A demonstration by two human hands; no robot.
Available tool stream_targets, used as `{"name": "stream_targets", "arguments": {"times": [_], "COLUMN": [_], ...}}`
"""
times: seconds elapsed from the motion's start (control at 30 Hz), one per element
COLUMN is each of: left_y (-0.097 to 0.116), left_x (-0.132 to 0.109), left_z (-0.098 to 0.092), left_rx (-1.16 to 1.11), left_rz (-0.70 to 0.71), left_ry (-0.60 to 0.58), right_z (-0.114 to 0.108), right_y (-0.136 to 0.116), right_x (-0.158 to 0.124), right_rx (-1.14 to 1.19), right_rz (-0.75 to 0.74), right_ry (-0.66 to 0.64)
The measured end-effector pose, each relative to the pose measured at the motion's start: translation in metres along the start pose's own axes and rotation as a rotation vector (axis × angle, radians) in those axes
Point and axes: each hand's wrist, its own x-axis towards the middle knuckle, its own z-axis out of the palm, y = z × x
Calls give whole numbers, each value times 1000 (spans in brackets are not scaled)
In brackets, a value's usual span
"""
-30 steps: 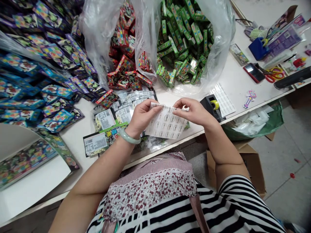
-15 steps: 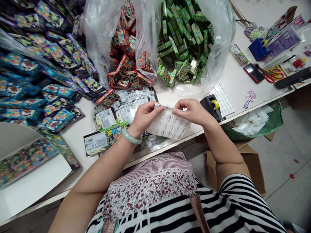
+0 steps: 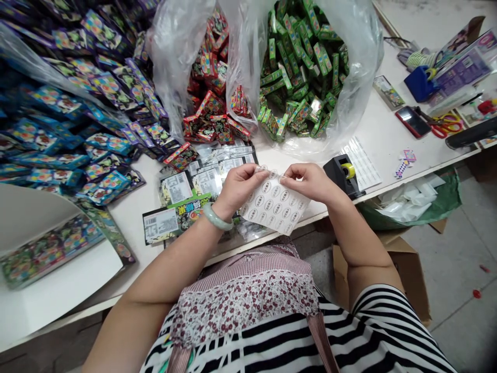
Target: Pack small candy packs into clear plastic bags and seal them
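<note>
Between my hands hangs a sheet of round stickers, pale with printed ovals, over the table's front edge. My left hand pinches its upper left part between thumb and fingers. The fingers of my right hand are closed at the sheet's upper right edge; whether a single sticker is between them is too small to tell. Behind and left of the sheet lie printed candy packets with barcode labels, partly under my left wrist. A black tape dispenser with yellow core stands just right of my right hand.
Clear plastic bags hold red boxes and green boxes at the back. Purple and blue boxes pile up at left, above an open display carton. A phone and scissors lie at right.
The view has shifted slightly, so the scene sits farther right. The sticker sheet's lower part now tilts and hangs a little lower; both hands keep their pinch at its top.
</note>
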Motion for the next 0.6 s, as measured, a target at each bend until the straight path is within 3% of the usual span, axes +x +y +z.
{"name": "stream_targets", "arguments": {"times": [0.23,0.43,0.5,0.6], "left_y": [-1,-6,-10,-18], "left_x": [0,8,11,15], "left_z": [-2,-13,-17,-24], "left_rx": [51,-55,-41,-79], "left_rz": [8,-89,-91,-109], "left_ry": [-26,-272,-269,-188], "right_z": [1,-6,-12,-21], "right_y": [3,9,20,49], "right_x": [-1,2,0,-13], "right_rx": [15,-8,-41,-166], "right_rz": [21,11,-59,-89], "right_ry": [-13,-51,22,242]}}
